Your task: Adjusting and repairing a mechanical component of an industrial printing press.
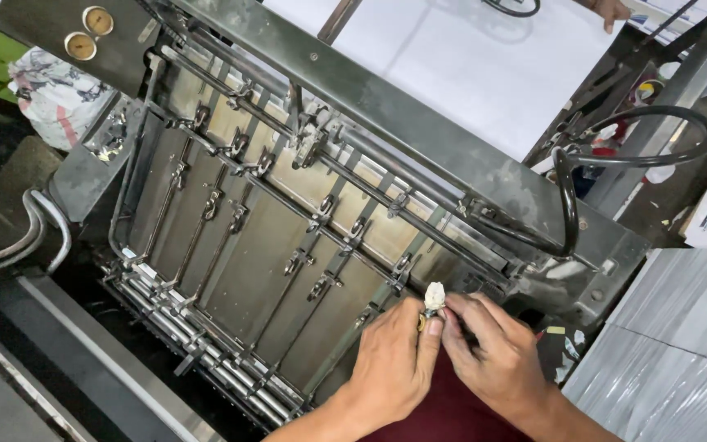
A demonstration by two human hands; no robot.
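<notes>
The 2 hands meet at the lower edge of the metal machine [288, 245], just in front of its slanted plates and rods. The left hand [390, 364] is closed in a narrow pinch, and its thumb and first finger hold a small white wad [434, 295] together with a small yellowish piece under it. The right hand [497, 356] is also in a narrow pinch, with its fingertips [452, 313] touching the same wad from the other side. The wad stands just above the fingers, close to the thick dark bar [419, 131] that crosses the machine. Under both wrists lies a dark red cloth [443, 413]. Behind the bar, at the far side of the machine, lies a large white sheet [484, 65], and another person's hand [611, 11] touches its far edge. A black hose [640, 155] curves beside the right end of the bar. Wrapped stacks of paper [673, 344] stand to the right of the machine.
</notes>
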